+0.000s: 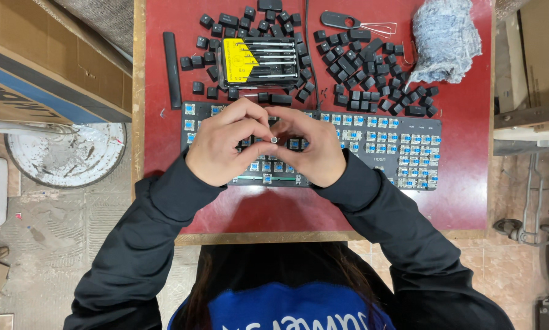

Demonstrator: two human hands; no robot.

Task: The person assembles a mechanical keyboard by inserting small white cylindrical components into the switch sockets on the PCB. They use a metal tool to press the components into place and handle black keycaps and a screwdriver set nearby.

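A black keyboard [403,146] with its keycaps removed and blue switches exposed lies across the red table [464,201]. Both hands meet over its left half. My left hand [222,146] and my right hand [311,150] pinch a small silver-tipped tool [274,140], likely a screwdriver seen end-on, held upright between the fingertips. The tool's lower part and what it touches are hidden by my fingers.
Several loose black keycaps [372,73] lie scattered behind the keyboard. A precision screwdriver set [256,61] with a yellow card sits among them. A long black spacebar key [172,68], a keycap puller [354,24] and a grey cloth [445,36] also lie there. Cardboard boxes [36,67] stand left.
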